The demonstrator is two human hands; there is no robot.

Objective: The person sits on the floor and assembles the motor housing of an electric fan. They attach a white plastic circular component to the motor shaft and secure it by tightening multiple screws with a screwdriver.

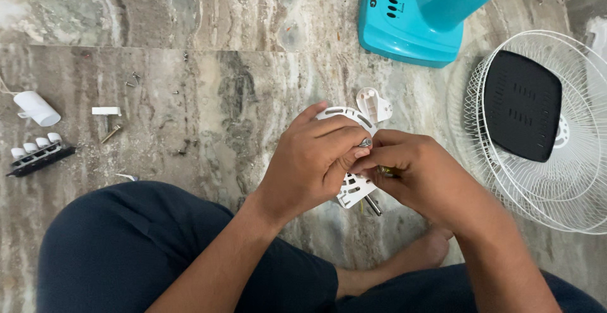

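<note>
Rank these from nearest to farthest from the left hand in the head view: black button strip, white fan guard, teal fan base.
From the left hand:
1. Teal fan base, up and right.
2. White fan guard, far right.
3. Black button strip, far left.

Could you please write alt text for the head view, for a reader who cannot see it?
Both hands, left and right, grip a white plastic part above a marble floor. A teal fan base and white grille lie right; screws and a button strip left.
</note>
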